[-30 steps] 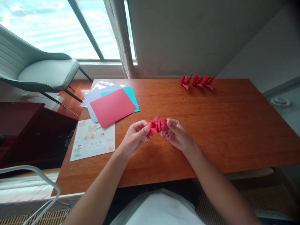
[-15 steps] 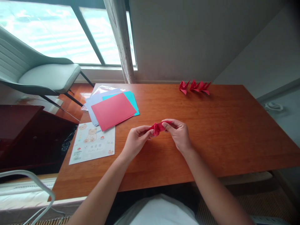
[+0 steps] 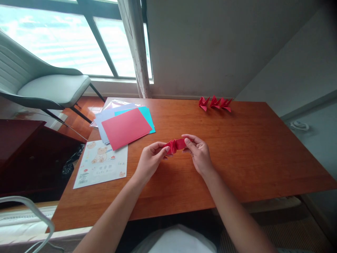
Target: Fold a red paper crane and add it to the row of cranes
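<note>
A red folded-paper crane [image 3: 173, 146] is stretched between my hands, just above the middle of the table. Its pleated centre shows, and a flat wing reaches to the right. My left hand [image 3: 152, 159] pinches the left side between thumb and fingers. The right wing's end is gripped by my right hand [image 3: 198, 153], thumb on top. My fingertips cover both outer ends of the paper. Three finished-looking red paper cranes [image 3: 215, 102] stand in a row at the table's far edge.
On the left of the wooden table [image 3: 252, 151] lie red sheets [image 3: 126, 128] over turquoise paper [image 3: 147, 117] and lilac paper [image 3: 101, 121]. A bear-printed sheet [image 3: 101, 165] is nearer me. A chair [image 3: 54, 89] stands beyond the left edge, by the window.
The crane's middle has spread, showing more pleats, and its right wing lies flatter. My hands have shifted slightly left. The whole view has tilted a little.
</note>
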`<action>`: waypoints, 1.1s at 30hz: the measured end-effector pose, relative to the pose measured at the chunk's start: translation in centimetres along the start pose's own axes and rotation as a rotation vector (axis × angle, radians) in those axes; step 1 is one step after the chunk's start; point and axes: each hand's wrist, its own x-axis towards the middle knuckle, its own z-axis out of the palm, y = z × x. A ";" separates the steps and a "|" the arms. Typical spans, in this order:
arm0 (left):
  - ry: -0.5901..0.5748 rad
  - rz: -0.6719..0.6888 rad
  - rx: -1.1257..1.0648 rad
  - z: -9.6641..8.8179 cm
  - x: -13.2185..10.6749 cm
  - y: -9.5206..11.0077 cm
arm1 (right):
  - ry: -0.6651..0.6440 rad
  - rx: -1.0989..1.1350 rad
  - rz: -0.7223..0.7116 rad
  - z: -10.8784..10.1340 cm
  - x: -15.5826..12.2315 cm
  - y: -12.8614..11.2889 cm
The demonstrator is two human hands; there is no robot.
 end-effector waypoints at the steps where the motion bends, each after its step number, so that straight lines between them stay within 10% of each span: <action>1: -0.001 -0.038 -0.029 0.0 0.0 0.2 | -0.004 0.081 0.061 -0.1 0.1 -0.1; 7: -0.007 -0.161 -0.204 -0.3 -0.1 0.6 | -0.053 0.276 0.302 -0.1 0.5 -0.1; 33: 0.034 -0.172 -0.398 -0.5 0.2 0.8 | -0.063 0.453 0.390 -0.6 0.6 -0.1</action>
